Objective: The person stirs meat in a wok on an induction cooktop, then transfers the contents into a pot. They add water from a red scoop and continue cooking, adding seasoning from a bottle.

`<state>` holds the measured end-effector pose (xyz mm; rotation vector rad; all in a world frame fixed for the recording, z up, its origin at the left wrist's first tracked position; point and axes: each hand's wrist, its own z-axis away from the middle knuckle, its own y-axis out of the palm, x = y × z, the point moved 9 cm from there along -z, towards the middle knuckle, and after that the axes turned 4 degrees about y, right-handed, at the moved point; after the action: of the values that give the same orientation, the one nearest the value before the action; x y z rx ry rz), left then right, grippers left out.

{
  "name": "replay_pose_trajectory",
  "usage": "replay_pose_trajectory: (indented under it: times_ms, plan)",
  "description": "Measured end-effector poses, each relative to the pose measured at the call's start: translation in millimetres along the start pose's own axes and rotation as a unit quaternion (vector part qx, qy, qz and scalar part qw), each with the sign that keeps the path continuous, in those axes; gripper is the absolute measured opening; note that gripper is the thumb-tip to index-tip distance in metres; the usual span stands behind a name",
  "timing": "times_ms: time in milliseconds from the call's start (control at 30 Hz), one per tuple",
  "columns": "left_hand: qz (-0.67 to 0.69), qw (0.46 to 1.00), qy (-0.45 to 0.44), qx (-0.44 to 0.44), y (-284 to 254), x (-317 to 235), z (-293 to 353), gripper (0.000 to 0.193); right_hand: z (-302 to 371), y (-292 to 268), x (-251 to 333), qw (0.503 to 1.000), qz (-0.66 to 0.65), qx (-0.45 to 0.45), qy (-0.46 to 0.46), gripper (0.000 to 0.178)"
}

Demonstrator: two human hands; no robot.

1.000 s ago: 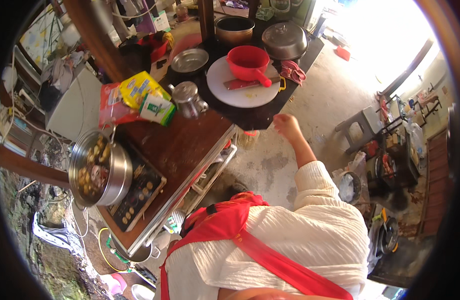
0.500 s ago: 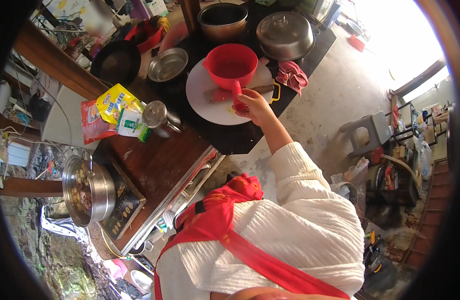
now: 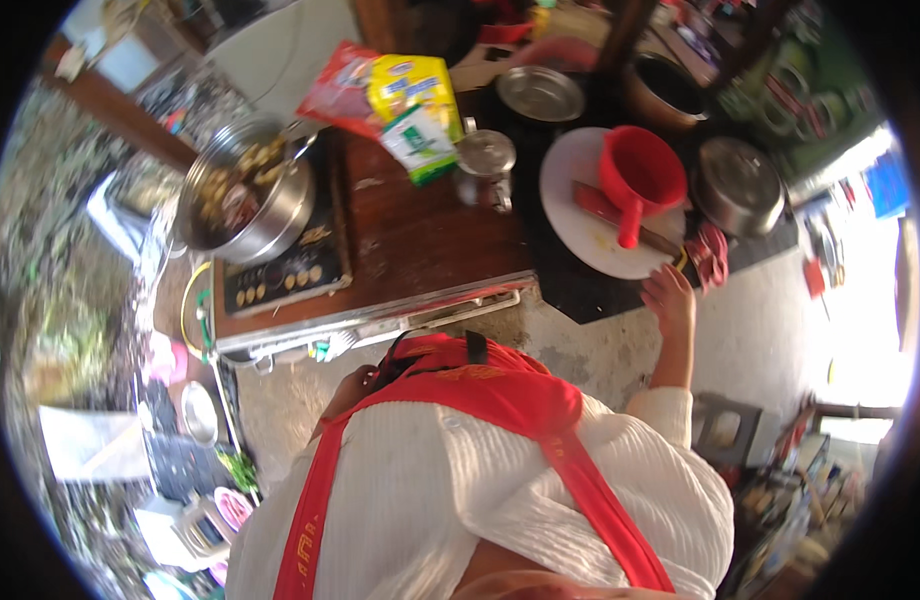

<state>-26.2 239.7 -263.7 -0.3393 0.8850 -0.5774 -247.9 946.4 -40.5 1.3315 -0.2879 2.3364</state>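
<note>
A red plastic water scoop (image 3: 644, 175) stands on the round white cutting board (image 3: 570, 215), its handle pointing toward me. Beneath it lies a knife (image 3: 597, 203), partly covered by the scoop. My right hand (image 3: 670, 295) is just off the board's near right edge, beside its yellow handle (image 3: 680, 262); it holds nothing and its fingers look loosely apart. My left hand (image 3: 356, 384) is low at my waist, by the red apron (image 3: 480, 385), with most of its fingers hidden. A pink cloth (image 3: 711, 255) lies right of the board.
At left, a steel pot (image 3: 270, 225) of food sits on an induction cooker (image 3: 280, 270). Seasoning packets (image 3: 415, 85) and a lidded glass jar (image 3: 486, 155) stand mid-counter. Around the board are a steel bowl (image 3: 541, 94), a dark pot (image 3: 666, 90) and a lidded pan (image 3: 740, 185).
My right hand has let go of the scoop's handle and drawn back toward me. The view has swung left, bringing the pot closer in and my left hand into sight.
</note>
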Motion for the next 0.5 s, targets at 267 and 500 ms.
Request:
replay_pose_trajectory:
  times_ms: [267, 500]
  plan:
    - [0.046, 0.997, -0.049, -0.027, 28, 29, 42, 0.048, 27, 69, 78, 0.956, 0.209, 0.004, -0.205, 0.032]
    - [0.057, 0.996, -0.061, -0.003, 36, 52, 35, 0.048, 36, 84, 118, 0.832, 0.389, -0.137, -0.371, 0.026]
